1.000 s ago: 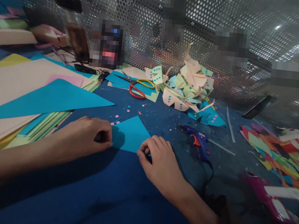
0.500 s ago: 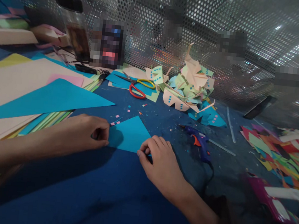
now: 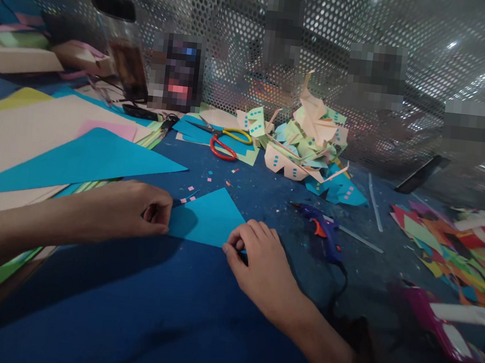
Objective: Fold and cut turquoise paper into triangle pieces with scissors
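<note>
A folded sheet of blue paper (image 3: 208, 218) lies on the dark blue table, its point facing away from me. My left hand (image 3: 150, 212) is closed at the paper's left end, with curled fingers and the thumb tip along its near edge. The paper's right corner is in the fingers of my right hand (image 3: 252, 252), which are bent and closed over it. Small pink paper squares (image 3: 189, 194) are scattered just beyond the sheet. A larger blue sheet (image 3: 92, 163) rests on a paper stack past my left forearm.
Scissors (image 3: 224, 142) with red and yellow handles lie farther back. Beside them is a heap of folded paper boats (image 3: 307, 139). On the right are a blue glue gun (image 3: 324, 230), glue sticks (image 3: 374, 201) and coloured scraps (image 3: 460, 250). A drink bottle (image 3: 127, 60) stands at the back left.
My left hand has slid slightly left and up along the blue paper's near edge, baring a little more of the paper. My right hand has stayed on the right corner.
</note>
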A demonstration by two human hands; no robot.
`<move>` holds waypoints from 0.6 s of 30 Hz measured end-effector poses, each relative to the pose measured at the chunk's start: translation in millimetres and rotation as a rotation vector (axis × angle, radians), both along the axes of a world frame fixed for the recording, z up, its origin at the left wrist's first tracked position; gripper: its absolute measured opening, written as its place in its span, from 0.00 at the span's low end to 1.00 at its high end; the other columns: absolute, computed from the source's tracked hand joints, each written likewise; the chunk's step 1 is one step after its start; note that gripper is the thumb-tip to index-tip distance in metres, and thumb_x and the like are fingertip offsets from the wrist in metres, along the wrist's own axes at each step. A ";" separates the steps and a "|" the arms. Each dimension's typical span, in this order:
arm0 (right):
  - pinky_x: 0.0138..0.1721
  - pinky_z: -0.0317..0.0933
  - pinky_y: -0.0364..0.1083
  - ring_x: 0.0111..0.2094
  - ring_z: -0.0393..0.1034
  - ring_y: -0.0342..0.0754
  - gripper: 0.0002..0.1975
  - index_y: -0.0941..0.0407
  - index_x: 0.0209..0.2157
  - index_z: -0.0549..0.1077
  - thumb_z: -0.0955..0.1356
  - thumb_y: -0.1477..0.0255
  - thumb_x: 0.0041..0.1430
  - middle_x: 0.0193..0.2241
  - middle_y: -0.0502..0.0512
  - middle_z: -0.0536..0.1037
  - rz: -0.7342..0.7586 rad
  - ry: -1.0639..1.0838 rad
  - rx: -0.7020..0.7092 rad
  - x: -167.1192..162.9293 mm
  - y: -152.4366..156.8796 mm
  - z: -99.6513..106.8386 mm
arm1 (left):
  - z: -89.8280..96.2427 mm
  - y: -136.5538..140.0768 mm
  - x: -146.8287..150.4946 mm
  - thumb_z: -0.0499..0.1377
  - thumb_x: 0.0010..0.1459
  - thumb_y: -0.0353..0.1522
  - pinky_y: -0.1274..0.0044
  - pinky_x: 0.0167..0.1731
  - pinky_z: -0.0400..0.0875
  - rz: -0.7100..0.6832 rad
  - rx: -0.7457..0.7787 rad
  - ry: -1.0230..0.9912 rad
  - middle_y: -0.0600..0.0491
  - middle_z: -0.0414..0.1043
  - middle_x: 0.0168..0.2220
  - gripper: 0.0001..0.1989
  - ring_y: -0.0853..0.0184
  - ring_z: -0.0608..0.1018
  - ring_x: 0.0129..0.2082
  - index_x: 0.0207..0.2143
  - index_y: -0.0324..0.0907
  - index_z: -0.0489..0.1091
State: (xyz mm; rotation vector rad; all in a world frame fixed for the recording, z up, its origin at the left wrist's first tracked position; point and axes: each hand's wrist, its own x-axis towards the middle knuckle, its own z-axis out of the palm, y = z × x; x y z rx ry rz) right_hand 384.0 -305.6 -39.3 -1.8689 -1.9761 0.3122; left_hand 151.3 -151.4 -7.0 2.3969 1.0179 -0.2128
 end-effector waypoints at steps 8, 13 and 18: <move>0.39 0.53 0.49 0.38 0.66 0.49 0.05 0.54 0.33 0.68 0.68 0.74 0.64 0.34 0.50 0.74 0.006 0.009 0.001 0.1 -1.1 0.5 | 0.2 4.0 -1.9 0.60 0.53 0.39 0.77 0.30 0.62 0.009 -0.021 0.016 0.56 0.77 0.30 0.08 0.66 0.76 0.31 0.28 0.45 0.75; 0.40 0.54 0.50 0.38 0.66 0.49 0.05 0.54 0.33 0.68 0.68 0.74 0.64 0.35 0.50 0.74 0.006 0.007 0.002 0.5 -1.6 0.6 | 6.9 2.0 -1.0 0.59 0.54 0.35 0.78 0.29 0.60 -0.001 -0.031 -0.013 0.56 0.76 0.28 0.07 0.66 0.75 0.30 0.27 0.43 0.75; 0.40 0.54 0.50 0.39 0.66 0.49 0.05 0.54 0.33 0.68 0.68 0.74 0.65 0.35 0.51 0.75 0.003 0.003 -0.004 -0.1 -0.6 1.5 | 9.7 3.3 -1.8 0.60 0.53 0.33 0.79 0.27 0.59 0.000 -0.046 -0.013 0.56 0.76 0.27 0.06 0.67 0.75 0.27 0.26 0.42 0.75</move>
